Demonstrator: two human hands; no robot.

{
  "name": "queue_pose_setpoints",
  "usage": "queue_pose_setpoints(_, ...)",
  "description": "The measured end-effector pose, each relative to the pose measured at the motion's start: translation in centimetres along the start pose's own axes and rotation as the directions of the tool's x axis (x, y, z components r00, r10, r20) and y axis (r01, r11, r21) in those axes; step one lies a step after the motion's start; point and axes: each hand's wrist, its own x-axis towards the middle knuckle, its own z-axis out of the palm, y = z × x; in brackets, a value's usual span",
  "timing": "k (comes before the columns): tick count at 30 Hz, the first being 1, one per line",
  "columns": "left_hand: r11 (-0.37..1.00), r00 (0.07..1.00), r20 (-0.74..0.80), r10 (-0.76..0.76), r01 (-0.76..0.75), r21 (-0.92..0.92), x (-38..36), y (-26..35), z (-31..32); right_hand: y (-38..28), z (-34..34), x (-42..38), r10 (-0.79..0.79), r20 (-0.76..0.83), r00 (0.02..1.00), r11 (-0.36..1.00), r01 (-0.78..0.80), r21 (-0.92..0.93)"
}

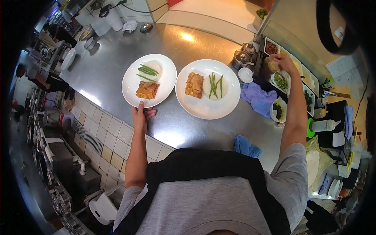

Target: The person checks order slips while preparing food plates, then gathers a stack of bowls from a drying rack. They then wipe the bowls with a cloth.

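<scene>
My left hand (142,116) grips the near rim of a white plate (127,84), thumb on top and fingers at its underside. On that plate lie a browned, glazed slab of food (147,90), a pale round mound and green beans (148,70). A second white plate (231,100) beside it carries a similar slab (194,85), a pale mound and green beans (212,85). Far to the right, my right hand (282,62) is over the topping containers, next to a brown jar (268,68). Its fingers are bent together; what they hold, if anything, is hidden.
A steel counter (168,39) bears both plates. Right of them are a purple cloth (258,97), a bowl of dark greens (278,110), chopped green toppings (281,81) and lidded metal pots (241,58). A blue cloth (247,146) lies near my body. Another person (58,33) stands far left.
</scene>
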Motion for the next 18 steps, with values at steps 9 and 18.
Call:
queue_pose_setpoints(9,0.999,0.999,0.029,-0.012,0.013,-0.040,0.5,-0.4,-0.7,5.5,4.5,4.3,-0.276,-0.085,0.958,0.920,0.237,-0.313)
queue_pose_setpoints(18,1.000,1.000,0.007,0.014,-0.014,-0.001,0.6,-0.5,-0.6,-1.7,-3.6,-2.0,-0.271,-0.495,0.825,0.914,0.382,0.135)
